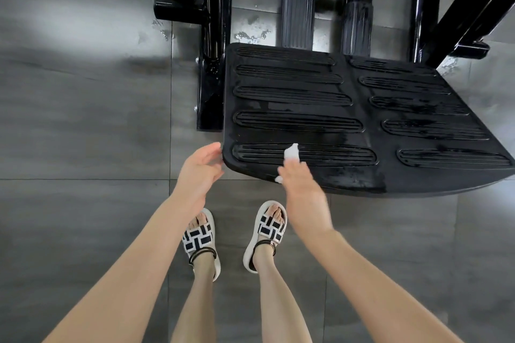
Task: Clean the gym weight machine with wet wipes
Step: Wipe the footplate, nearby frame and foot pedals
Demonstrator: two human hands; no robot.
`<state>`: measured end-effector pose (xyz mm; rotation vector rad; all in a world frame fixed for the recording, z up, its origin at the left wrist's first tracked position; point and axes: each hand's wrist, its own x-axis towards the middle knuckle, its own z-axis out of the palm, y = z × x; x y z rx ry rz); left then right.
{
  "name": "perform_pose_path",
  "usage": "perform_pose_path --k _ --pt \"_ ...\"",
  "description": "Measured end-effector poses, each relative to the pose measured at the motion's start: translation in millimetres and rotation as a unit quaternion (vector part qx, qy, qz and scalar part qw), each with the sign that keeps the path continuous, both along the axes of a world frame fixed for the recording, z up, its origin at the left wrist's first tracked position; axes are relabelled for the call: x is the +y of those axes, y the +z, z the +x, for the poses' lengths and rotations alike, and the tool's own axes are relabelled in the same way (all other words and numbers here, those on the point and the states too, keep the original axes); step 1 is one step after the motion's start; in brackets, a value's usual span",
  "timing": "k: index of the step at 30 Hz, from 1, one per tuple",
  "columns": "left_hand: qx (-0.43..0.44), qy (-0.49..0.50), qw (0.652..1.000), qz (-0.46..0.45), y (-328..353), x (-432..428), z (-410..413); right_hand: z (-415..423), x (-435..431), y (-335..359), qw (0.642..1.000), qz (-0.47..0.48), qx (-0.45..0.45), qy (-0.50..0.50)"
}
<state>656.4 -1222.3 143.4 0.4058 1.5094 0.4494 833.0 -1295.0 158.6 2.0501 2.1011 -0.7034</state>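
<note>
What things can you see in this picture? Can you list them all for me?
footplate: one, black with ribbed strips, partly wet-looking, right of centre
wet wipe: one, white, on the footplate's near left part
machine frame: black bars, along the top and left of the footplate
ribbed grips: two, dark grey, behind the footplate
floor: grey tiles, all around, with pale smudges near the frame
sandals: two, white with black-and-white woven straps, on the person's feet below the footplate
left hand: one, fingers relaxed, at the footplate's near left corner
right hand: one, blurred, holds the wet wipe against the footplate
</note>
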Motion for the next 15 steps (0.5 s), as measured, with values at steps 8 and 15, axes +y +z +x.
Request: perform_pose_path --k 8,15 --pt "-0.073 0.129 0.989 -0.019 -6.0 -6.1 6.6 -12.8 34.9 1.8 0.988 -0.005 0.083 -0.127" --pt "-0.054 0.085 0.995 -0.009 -19.1 -10.1 2.2 18.5 54.9 0.2 0.977 -0.105 0.138 -0.12"
